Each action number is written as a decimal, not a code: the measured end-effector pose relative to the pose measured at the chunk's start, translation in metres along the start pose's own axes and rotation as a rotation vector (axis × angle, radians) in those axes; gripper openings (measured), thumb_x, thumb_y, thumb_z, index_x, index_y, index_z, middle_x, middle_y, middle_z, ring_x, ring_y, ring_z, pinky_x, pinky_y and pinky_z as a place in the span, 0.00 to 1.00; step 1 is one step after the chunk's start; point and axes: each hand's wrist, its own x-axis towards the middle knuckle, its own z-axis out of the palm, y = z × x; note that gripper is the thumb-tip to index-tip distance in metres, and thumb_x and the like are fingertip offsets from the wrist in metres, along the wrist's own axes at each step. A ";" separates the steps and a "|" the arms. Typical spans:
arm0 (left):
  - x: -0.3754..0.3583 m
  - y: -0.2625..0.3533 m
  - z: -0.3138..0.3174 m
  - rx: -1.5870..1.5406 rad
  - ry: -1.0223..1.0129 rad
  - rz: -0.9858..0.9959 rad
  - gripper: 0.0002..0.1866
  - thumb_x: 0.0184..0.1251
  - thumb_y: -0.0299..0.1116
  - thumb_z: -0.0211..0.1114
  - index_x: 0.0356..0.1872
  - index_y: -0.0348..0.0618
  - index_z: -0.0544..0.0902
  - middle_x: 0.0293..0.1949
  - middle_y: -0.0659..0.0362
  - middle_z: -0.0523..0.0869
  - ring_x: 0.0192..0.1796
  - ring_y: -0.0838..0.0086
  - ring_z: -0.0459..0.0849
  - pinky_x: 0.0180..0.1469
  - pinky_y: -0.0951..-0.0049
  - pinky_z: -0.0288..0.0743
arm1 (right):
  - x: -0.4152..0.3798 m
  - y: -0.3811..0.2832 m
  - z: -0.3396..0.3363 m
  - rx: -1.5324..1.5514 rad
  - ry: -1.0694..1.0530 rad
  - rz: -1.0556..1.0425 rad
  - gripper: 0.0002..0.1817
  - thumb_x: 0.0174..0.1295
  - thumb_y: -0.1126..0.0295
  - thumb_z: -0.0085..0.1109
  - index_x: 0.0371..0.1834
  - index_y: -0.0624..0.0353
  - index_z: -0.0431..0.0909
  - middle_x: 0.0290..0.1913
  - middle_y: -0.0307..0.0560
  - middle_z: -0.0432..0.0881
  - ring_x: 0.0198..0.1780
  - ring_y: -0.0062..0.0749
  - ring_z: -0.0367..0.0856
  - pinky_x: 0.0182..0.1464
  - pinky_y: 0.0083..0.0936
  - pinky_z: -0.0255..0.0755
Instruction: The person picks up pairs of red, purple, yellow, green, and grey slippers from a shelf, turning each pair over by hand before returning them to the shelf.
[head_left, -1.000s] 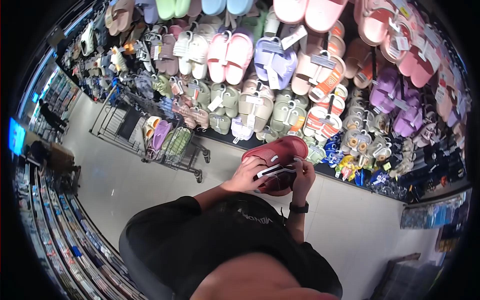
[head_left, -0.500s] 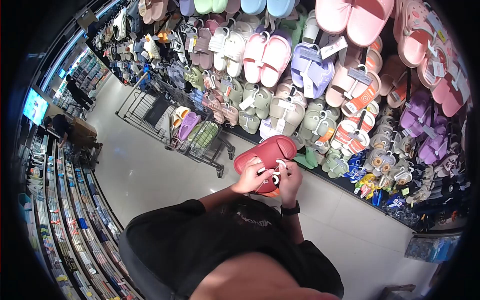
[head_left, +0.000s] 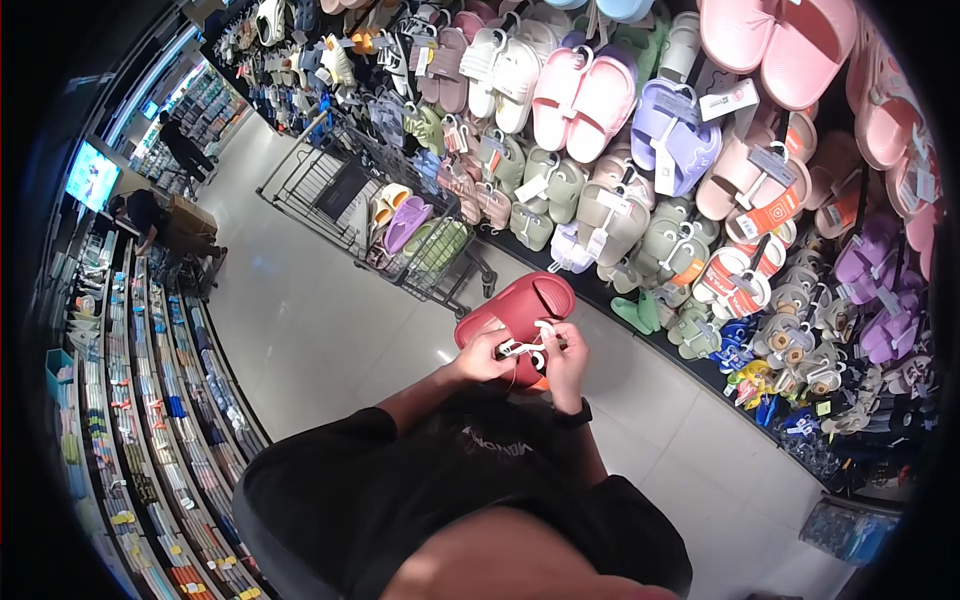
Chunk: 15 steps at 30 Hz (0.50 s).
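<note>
A pair of red slides [head_left: 505, 306] is held in front of my waist, soles or footbeds partly covered by my hands. My left hand [head_left: 480, 360] is closed at their near side, its fingers on a white plastic shoe hanger [head_left: 518, 348]. Pinched at the hanger's curved hook end is my right hand [head_left: 567, 362], with a dark band on the wrist. A black-and-white eye-like patch and an orange patch show between the hands. Thin string or cord seems to hang there too; its detail is too small to tell.
A metal shopping cart [head_left: 350, 200] stands ahead, holding purple clogs [head_left: 407, 224] and other footwear. Racks of hanging slippers [head_left: 585, 100] line the right. Shelves of packed goods [head_left: 150, 400] run along the left. Two people stand farther off at left, one near a cardboard box [head_left: 190, 218].
My hands and the slides have shifted slightly left. The white hanger now shows more between my hands, which sit a little farther apart. The view has turned, moving cart and racks rightward.
</note>
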 end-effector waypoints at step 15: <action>0.004 -0.047 -0.046 -0.195 0.087 0.308 0.19 0.50 0.34 0.70 0.44 0.41 0.82 0.45 0.48 0.79 0.51 0.52 0.78 0.51 0.57 0.73 | -0.031 -0.014 0.084 -0.432 0.319 -0.129 0.06 0.63 0.71 0.63 0.34 0.63 0.82 0.30 0.38 0.85 0.29 0.16 0.78 0.31 0.17 0.71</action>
